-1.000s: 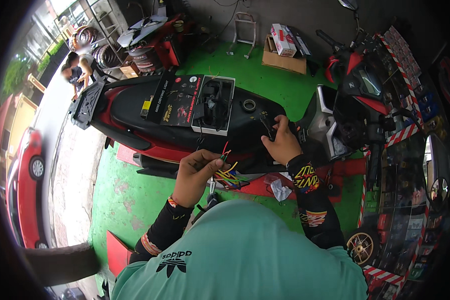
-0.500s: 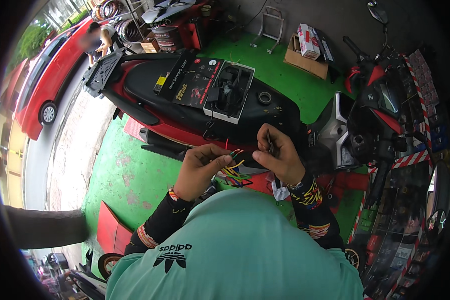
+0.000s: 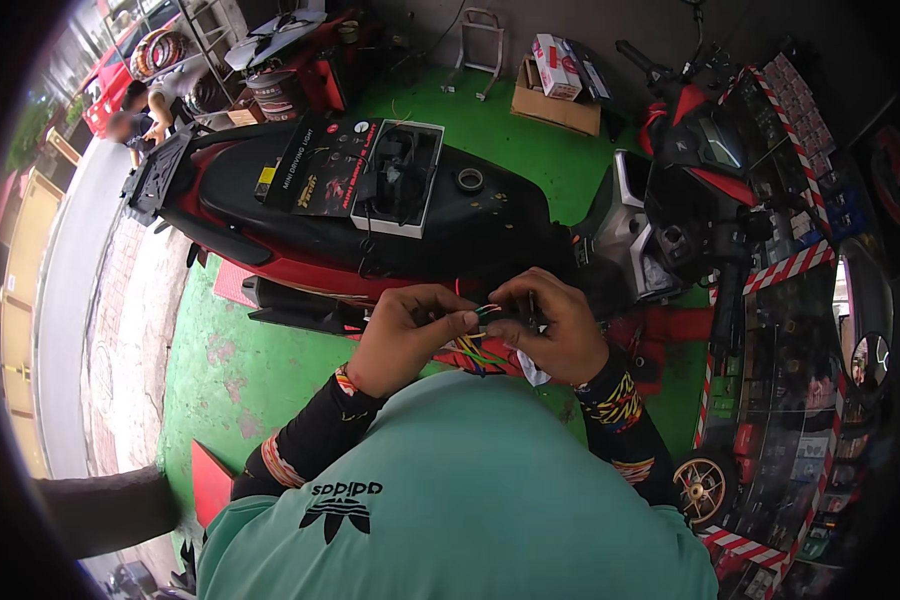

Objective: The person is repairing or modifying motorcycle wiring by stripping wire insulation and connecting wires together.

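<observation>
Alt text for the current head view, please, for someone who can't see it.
A bare left hand pinches thin multicoloured wires, a bare right hand at their tips, beside a red-and-black scooter. On its long black seat sit an open white-sided box of black parts and a grey ring.

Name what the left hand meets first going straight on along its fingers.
Likely the right hand, at its fingertips, just past the thin wires pinched in the left hand; depth is unclear.
</observation>
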{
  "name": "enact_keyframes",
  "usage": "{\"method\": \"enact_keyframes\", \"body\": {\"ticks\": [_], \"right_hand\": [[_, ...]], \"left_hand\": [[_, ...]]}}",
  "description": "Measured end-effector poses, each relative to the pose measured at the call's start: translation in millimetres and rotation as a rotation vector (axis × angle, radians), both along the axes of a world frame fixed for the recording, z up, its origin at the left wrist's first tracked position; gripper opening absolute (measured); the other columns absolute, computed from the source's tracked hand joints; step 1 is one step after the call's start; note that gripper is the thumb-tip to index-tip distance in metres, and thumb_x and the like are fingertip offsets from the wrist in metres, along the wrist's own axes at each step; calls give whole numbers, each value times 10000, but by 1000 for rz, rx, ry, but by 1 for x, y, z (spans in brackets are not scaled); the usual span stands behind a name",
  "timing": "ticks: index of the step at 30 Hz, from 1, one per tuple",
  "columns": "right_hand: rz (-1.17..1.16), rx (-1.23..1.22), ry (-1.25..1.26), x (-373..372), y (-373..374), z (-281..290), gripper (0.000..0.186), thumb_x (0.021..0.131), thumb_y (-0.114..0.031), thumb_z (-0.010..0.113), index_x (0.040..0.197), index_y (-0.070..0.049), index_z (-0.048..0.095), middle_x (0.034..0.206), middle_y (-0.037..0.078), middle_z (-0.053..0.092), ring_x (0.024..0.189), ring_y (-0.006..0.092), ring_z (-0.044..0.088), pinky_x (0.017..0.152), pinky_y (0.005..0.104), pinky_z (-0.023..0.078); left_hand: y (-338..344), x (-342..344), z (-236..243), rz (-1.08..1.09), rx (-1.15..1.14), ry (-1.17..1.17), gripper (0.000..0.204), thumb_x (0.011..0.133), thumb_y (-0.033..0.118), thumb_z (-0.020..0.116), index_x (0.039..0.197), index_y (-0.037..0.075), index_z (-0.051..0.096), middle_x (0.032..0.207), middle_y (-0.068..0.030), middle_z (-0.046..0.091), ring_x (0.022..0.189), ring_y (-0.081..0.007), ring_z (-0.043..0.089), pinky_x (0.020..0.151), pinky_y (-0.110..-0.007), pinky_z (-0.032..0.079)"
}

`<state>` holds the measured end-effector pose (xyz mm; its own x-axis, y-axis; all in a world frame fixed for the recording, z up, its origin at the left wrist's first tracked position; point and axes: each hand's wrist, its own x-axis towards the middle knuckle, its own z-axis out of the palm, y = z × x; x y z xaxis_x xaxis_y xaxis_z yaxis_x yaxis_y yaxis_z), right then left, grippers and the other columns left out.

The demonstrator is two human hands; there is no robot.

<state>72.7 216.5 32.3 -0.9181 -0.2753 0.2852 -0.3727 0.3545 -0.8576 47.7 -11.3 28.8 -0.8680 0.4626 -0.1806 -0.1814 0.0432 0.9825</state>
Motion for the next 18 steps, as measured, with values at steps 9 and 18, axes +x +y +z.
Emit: {"method": "enact_keyframes", "body": {"ticks": [9,18], "right_hand": [[-141,-259,-143,28,0,-15,175,856,-56,765,992,-9,666,889,63,643,826,128,618,697,273,480],[-297,-75,300,26,-10,-30,198,800,8,763,956,-48,654,878,70,654,752,200,600,671,317,466]], "left_hand": [[18,-2,1,-131,-21,55,161,922,113,734,1010,-20,713,926,-79,740,809,-108,694,735,-262,572],[18,-7,6,-131,-60,99,179,917,133,736,1002,-24,746,854,-60,740,757,-78,675,659,-227,552]]}}
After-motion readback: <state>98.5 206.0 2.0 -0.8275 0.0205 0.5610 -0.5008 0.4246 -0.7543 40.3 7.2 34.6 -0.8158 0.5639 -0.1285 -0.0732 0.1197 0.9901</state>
